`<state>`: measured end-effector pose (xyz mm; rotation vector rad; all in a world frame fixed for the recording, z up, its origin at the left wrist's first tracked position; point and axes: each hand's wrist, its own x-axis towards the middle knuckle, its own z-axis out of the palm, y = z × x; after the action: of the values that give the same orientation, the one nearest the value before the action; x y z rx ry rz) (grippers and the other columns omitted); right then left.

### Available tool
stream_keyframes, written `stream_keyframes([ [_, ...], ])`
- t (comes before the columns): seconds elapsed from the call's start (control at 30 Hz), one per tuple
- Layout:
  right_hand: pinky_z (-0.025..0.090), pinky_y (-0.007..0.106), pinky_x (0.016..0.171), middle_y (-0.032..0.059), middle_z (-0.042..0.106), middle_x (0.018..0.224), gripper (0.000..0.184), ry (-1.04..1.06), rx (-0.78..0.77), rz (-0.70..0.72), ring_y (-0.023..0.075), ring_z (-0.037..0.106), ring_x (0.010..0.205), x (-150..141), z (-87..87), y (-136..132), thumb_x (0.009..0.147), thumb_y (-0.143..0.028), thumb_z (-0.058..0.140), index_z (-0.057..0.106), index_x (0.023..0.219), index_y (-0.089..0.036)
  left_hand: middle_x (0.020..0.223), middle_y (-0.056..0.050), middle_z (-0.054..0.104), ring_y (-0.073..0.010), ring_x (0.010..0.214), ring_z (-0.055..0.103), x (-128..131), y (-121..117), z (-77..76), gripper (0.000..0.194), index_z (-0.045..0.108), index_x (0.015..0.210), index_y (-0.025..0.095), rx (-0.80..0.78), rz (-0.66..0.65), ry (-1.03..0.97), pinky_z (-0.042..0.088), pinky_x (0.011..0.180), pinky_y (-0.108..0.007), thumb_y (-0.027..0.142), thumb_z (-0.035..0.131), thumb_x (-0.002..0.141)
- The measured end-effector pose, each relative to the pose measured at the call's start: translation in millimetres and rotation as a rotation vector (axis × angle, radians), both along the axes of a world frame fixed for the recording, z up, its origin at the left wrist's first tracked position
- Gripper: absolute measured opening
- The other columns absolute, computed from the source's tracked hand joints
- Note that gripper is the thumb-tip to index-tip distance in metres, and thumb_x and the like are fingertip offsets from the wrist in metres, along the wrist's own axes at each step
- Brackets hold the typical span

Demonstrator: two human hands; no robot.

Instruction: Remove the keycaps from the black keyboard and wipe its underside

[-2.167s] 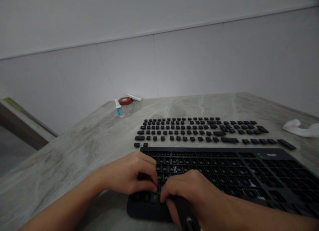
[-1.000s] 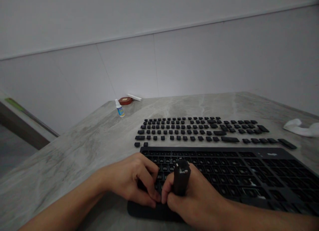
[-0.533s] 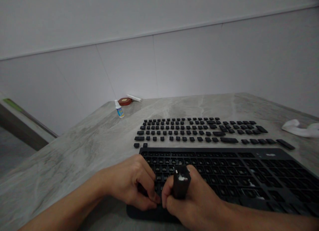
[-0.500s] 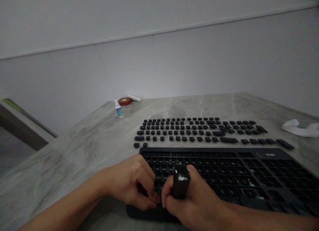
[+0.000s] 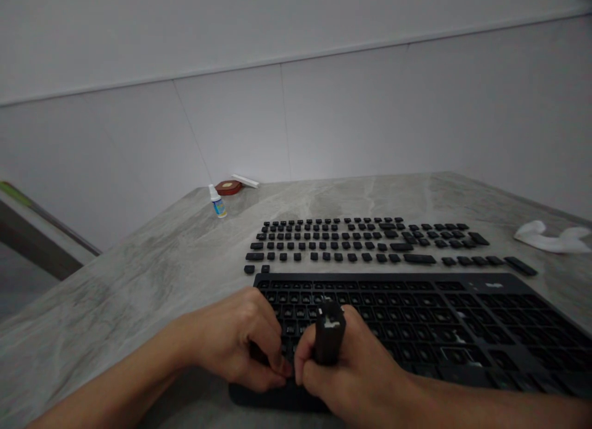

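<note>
A black keyboard (image 5: pixel 296 277) with most of its keycaps off lies in front of me, its bare key sockets showing. My right hand (image 5: pixel 356 373) is closed around an upright black-handled tool (image 5: pixel 329 339); the tool's lower end is hidden by the hand and its kind does not show. My left hand (image 5: pixel 245 343) is at the keyboard's lower left, thumb and forefinger pressed together close beside the right hand's fingers. Whatever sits between those fingertips is hidden. Beyond the keyboard, loose black keycaps (image 5: pixel 338 256) lie in rows.
A white spray bottle (image 5: pixel 217 204) stands at the back left, near a red-brown box (image 5: pixel 229 187) and a white strip-like object (image 5: pixel 245 180). Crumpled white tissue (image 5: pixel 550 236) lies at the right. The grey marbled table (image 5: pixel 176 256) ends at a pale wall (image 5: pixel 351 114).
The view has shifted slightly, so everything appears a little further left. Both hands keep nearly the same pose at the keyboard, and the black-handled tool stays in my right hand.
</note>
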<state>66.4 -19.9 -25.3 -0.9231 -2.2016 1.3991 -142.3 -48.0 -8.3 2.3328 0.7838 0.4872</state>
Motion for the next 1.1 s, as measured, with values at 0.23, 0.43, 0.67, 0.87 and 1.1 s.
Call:
stream_keyframes([
  [0.23,0.027,0.022,0.044,-0.0051,0.042,0.044,0.01,0.183,-0.294,-0.018,0.009,0.037,0.046,1,3.5,8,0.06,-0.015,0.051,0.057,0.051,-0.017,0.075,-0.008,0.078,-0.0167,0.059,0.07,3,-1,2.7,0.018,0.079,0.093,0.018,0.022,0.014,0.008,0.047,0.054,-0.025,0.009,0.066,0.085],
  [0.43,0.026,0.024,0.048,-0.0041,0.039,0.047,0.014,0.176,-0.161,0.009,0.0096,0.037,0.05,7,1.4,7,0.062,-0.018,0.049,0.052,0.049,-0.017,0.073,-0.008,0.076,-0.0157,0.057,0.066,5,1,5.7,0.027,0.079,0.097,0.018,0.03,0.007,0.028,0.045,0.054,-0.025,0.006,0.058,0.085],
  [0.67,0.033,0.026,0.053,-0.0034,0.044,0.049,0.017,0.298,-0.186,-0.041,0.0118,0.041,0.052,11,8.0,14,0.064,-0.024,0.048,0.061,0.054,-0.019,0.066,0.005,0.059,-0.0088,0.05,0.047,-6,-2,8.1,0.037,0.066,0.116,0.023,-0.105,0.219,-0.004,0.037,0.047,-0.018,0.032,0.077,0.081],
  [0.87,0.037,0.028,0.058,-0.0053,0.038,0.046,0.017,0.307,-0.195,-0.083,0.0115,0.035,0.049,12,9.6,16,0.062,-0.026,0.048,0.061,0.053,-0.021,0.085,0.0,0.064,-0.014,0.069,0.057,-8,2,11.5,0.039,0.066,0.102,0.021,0.024,0.209,0.166,0.044,0.061,-0.023,0.049,0.079,0.079],
  [1.1,0.035,0.027,0.054,-0.0041,0.044,0.049,0.016,0.176,-0.086,-0.068,0.0125,0.041,0.05,25,20.2,21,0.065,-0.022,0.048,0.063,0.062,-0.021,0.09,-0.003,0.064,-0.0156,0.077,0.061,-5,1,11.7,0.012,0.069,0.094,0.018,0.037,0.142,0.149,0.046,0.067,-0.025,0.025,0.073,0.085],
])
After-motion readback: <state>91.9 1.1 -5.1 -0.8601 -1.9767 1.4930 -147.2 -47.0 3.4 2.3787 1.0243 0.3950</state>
